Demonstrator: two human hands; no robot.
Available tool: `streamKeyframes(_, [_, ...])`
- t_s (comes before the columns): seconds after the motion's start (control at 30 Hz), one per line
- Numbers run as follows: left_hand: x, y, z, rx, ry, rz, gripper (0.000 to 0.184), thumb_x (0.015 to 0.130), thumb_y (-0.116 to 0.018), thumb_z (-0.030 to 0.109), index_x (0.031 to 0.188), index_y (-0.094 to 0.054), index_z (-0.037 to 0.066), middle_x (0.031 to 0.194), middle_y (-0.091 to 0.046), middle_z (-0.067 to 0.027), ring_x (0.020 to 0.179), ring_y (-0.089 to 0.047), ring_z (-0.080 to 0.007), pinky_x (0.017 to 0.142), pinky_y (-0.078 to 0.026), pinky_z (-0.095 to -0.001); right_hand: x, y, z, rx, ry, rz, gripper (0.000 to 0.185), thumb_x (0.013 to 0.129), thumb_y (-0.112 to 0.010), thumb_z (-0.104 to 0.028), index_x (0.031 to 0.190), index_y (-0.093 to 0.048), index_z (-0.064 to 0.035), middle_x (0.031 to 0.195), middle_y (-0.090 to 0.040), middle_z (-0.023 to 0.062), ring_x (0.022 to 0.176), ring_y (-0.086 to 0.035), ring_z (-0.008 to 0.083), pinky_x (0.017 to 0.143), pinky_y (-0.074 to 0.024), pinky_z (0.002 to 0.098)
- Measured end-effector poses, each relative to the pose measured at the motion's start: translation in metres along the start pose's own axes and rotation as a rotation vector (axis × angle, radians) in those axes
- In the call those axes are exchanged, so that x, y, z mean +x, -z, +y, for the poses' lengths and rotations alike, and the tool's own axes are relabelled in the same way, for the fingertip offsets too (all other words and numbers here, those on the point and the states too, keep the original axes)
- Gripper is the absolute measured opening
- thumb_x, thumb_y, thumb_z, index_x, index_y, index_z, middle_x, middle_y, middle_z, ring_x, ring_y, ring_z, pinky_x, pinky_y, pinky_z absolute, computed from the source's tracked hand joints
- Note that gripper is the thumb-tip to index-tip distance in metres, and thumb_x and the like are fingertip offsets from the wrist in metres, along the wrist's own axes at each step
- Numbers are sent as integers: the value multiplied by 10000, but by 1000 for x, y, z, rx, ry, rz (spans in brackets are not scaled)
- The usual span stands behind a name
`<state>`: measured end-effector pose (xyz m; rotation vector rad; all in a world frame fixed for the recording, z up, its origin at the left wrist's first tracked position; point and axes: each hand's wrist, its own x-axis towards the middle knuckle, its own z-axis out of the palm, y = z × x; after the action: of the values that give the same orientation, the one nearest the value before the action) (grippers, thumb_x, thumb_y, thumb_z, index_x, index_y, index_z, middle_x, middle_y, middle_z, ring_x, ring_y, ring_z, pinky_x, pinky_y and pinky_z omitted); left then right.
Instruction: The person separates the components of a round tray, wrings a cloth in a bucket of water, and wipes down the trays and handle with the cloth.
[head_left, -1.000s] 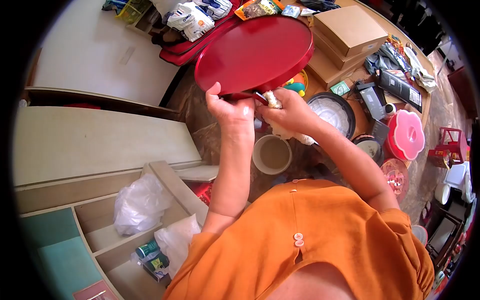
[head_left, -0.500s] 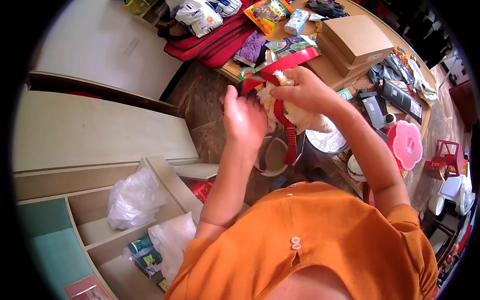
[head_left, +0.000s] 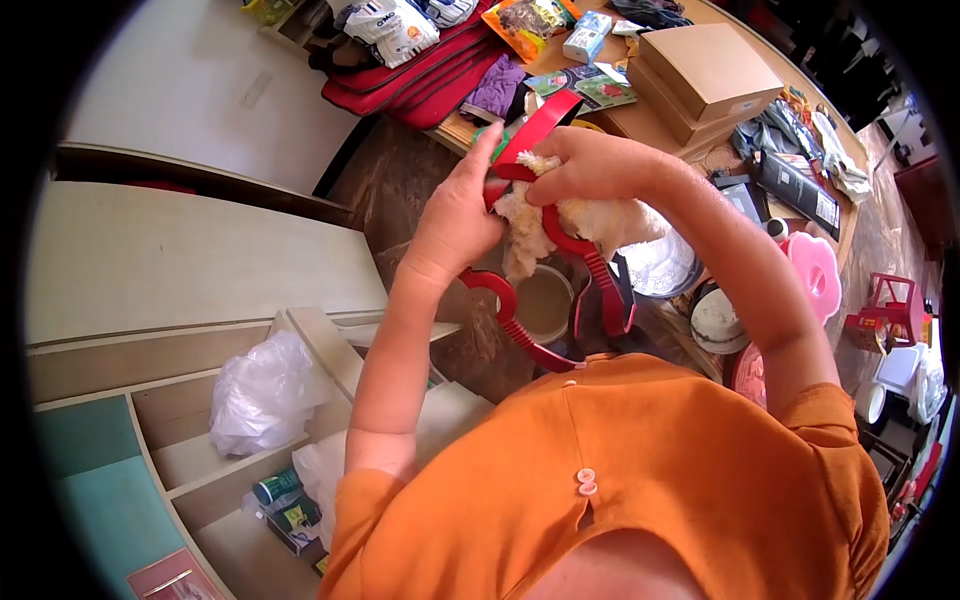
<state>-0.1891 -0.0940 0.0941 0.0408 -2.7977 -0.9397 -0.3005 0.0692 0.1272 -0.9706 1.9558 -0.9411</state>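
Note:
My right hand (head_left: 600,168) is closed around a cream fluffy cloth (head_left: 525,225), which it presses against a red band-like item (head_left: 545,128). This item has curved loops and ribbed straps; its exact kind I cannot make out. My left hand (head_left: 455,222) grips the item from the left, with one finger pointing up along it and the others partly hidden. Ribbed ends of the red item hang toward my orange shirt (head_left: 600,440). Beneath the cloth stands a bucket (head_left: 545,305) holding murky liquid.
On the table, cardboard boxes (head_left: 710,70), a purple cloth (head_left: 497,88) and a tissue pack (head_left: 587,37) lie beyond my hands. Right of them are a black box (head_left: 798,192) and a pink lid (head_left: 815,275). At left, an open drawer unit holds a plastic bag (head_left: 265,390).
My left hand has turned from palm-up to gripping the red item and shifted left and down. The red item has tilted upright, and its hanging ends have swung lower, toward my shirt.

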Motion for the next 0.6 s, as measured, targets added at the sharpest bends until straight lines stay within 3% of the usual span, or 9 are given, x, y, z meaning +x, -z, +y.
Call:
streamKeyframes(0.07, [-2,0,-9,-197,164,4,718,664,-621,-12,1323,-345,56,1184,-540,-161,1027,-567,-233,880,-430,-319,0,0,4,15,31,6,351,675,-659,-245,931,-632,-7,793,-634,80,752,-584,151,721,-450,283])
streamKeyframes(0.17, [-7,16,12,-289,273,-250,685,661,-640,44,1299,-391,42,1113,-596,-147,997,-580,-181,866,-432,-304,0,-4,18,140,80,-15,327,674,-648,-245,892,-634,0,789,-638,82,743,-583,151,701,-450,288])
streamKeyframes(0.2, [-12,14,13,-255,249,-217,649,657,-641,92,1268,-433,29,1018,-632,-155,930,-609,-208,834,-448,-302,-1,-5,20,169,75,-12,315,678,-647,-242,881,-634,-2,785,-638,77,743,-581,145,700,-449,286])
streamKeyframes(0.33, [-29,1,11,-144,202,-79,574,678,-603,131,1230,-461,58,910,-610,-215,852,-588,-369,749,-472,-398,-10,-11,23,180,58,59,318,693,-649,-246,904,-630,-9,799,-639,68,748,-577,138,716,-446,279])
streamKeyframes(0.43, [-44,-1,20,-155,313,-55,517,691,-594,128,1191,-489,50,871,-605,-226,830,-590,-373,726,-469,-411,-7,-11,39,305,65,42,335,709,-650,-247,958,-629,-24,835,-645,71,785,-589,139,736,-454,281])
streamKeyframes(0.53, [-47,-23,10,-70,245,143,418,697,-577,99,1109,-529,47,814,-606,-202,771,-591,-362,684,-470,-419,-10,-15,40,437,62,13,332,734,-642,-251,971,-627,-18,854,-650,65,778,-596,131,720,-464,274])
streamKeyframes(0.6, [-44,-26,8,-49,223,215,345,712,-572,83,1053,-547,39,811,-611,-178,741,-593,-354,652,-469,-429,-10,-17,42,359,61,87,351,749,-645,-293,962,-626,-14,839,-644,54,753,-590,128,699,-460,270])
